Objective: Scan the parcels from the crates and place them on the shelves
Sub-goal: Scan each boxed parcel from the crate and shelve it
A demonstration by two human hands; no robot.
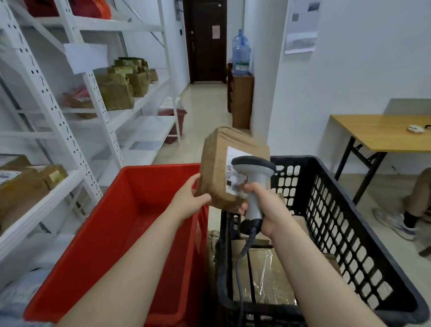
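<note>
Brown cardboard fills the space between the two hands: a taped parcel (230,167) is held up above the crates, tilted, with its white label (236,174) turned toward the camera. The left hand (192,199) grips the parcel's lower left corner, thumb on the front face and fingers curled behind. The right hand (265,207) is closed around the handle of a grey barcode scanner (253,179), whose dark-rimmed head sits just in front of the label, overlapping it from this view; whether it touches the parcel cannot be told. The scanner's cable (242,263) hangs down into the black crate (343,218) below the right forearm, where more cardboard parcels (266,276) lie on the bottom. Just beside it on the left stands a red crate (123,221), under the left forearm. Further left, white metal shelves (93,103) carry other brown parcels on several levels. Well apart on the right is a wooden surface (383,133).
</note>
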